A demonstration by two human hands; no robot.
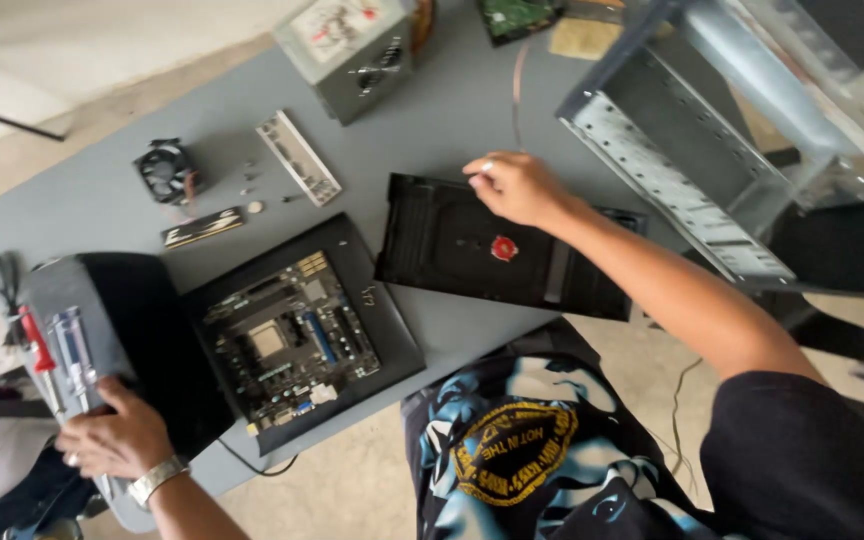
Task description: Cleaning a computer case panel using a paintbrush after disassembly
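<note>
My right hand (517, 187) reaches out over the far edge of a black case panel (432, 235) that has a red emblem (503, 248). Its fingers are pinched together; something small and pale shows at the tips, too small to identify. My left hand (112, 437), with a metal watch on the wrist, grips the near end of a grey and black tool pouch (102, 310). The pouch holds a red-handled screwdriver (35, 340) and clear-handled ones (72, 345). A motherboard (292, 335) lies on a black mat (377, 300) between my hands.
On the grey table (432, 120) lie a small fan (165, 170), a memory stick (202, 227), a metal port plate (298, 157), loose screws (249, 180), a power supply box (349, 50) and a thin cable (519, 90). An open computer case (682, 170) stands at the right.
</note>
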